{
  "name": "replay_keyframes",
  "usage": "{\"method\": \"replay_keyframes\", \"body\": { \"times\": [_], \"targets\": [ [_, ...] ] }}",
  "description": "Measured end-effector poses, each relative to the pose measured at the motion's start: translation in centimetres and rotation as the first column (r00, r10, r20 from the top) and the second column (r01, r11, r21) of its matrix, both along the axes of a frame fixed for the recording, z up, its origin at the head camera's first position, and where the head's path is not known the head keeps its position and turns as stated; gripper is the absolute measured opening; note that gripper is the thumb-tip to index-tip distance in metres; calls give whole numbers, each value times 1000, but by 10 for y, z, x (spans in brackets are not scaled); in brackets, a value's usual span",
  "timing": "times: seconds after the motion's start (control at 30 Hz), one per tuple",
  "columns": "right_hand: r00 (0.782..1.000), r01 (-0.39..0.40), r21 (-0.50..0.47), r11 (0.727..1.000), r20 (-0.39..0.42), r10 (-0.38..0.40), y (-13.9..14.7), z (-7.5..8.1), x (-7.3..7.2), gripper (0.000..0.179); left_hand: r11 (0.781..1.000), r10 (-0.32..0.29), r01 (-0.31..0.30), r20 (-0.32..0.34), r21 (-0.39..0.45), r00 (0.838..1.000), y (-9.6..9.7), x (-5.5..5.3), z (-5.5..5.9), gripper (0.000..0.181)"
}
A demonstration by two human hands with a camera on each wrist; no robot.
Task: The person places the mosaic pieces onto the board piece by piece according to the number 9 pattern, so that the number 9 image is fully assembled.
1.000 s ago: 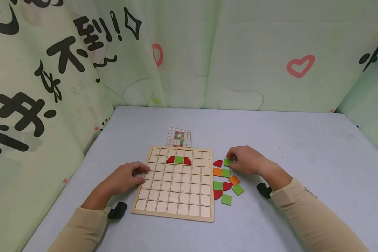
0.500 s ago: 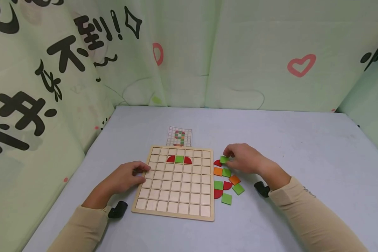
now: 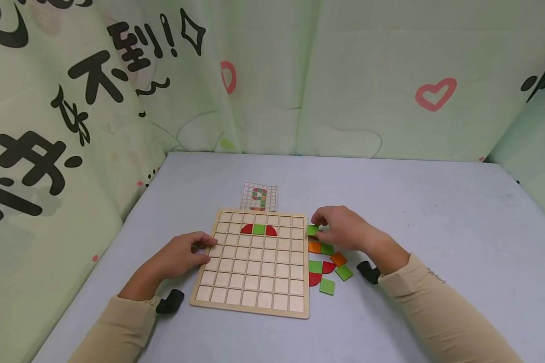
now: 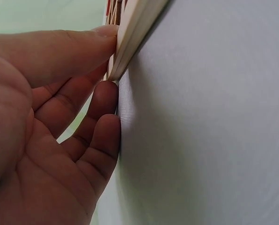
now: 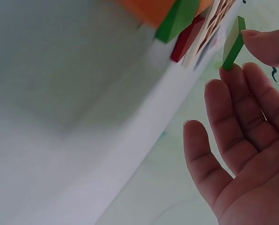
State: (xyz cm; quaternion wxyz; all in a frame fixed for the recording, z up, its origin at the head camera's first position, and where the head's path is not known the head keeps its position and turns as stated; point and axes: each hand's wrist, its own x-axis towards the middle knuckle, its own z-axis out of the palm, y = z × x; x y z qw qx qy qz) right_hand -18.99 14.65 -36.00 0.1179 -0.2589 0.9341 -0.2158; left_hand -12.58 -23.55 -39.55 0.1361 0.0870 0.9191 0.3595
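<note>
A wooden grid board [image 3: 250,272] lies on the table, with a green square tile [image 3: 258,229] between two red quarter-round tiles [image 3: 247,229] in an upper row. My left hand [image 3: 179,256] rests at its left edge; the left wrist view shows the thumb [image 4: 99,42] touching the rim, the other fingers loosely bent. Beyond the right edge, my right hand [image 3: 345,229] pinches another green square tile [image 5: 234,44] between thumb and fingertips. In the right wrist view that tile is tilted and off the table.
Loose green, orange [image 3: 338,259] and red [image 3: 315,279] tiles lie right of the board, several touching its side. A printed pattern card [image 3: 259,196] lies behind the board. Pale green curtains [image 3: 363,75] with black characters and hearts hang around the table [image 3: 413,201].
My right hand has moved left with the green square tile, from the loose tiles to beside the board's right edge, over a red tile. The left hand has stayed in place.
</note>
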Motion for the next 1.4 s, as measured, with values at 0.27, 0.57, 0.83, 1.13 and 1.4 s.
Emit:
{"method": "replay_keyframes", "body": {
  "times": [0.27, 0.57, 0.83, 1.13, 1.4],
  "targets": [
    [999, -10, -28, 1000, 32, 11, -24, 2, 5, 26, 1000, -3, 3, -8, 4, 1000, 0, 1, 0, 29],
    [999, -52, -7, 999, 3, 52, -46, 3, 5, 22, 1000, 6, -6, 5, 11, 1000, 1, 1, 0, 28],
    [996, -91, -1, 996, -10, 91, -63, 7, 6, 22, 1000, 8, -8, 0, 1, 1000, 2, 2, 2, 28],
    [993, -114, -7, 993, -14, 114, -77, 7, 5, 20, 1000, 13, -13, 4, 3, 1000, 2, 1, 1, 28],
    [991, -137, -10, 991, -14, 136, -87, 4, 4, 18, 1000, 0, 0, -5, 17, 1000, 1, 1, 1, 27]
  ]
}}
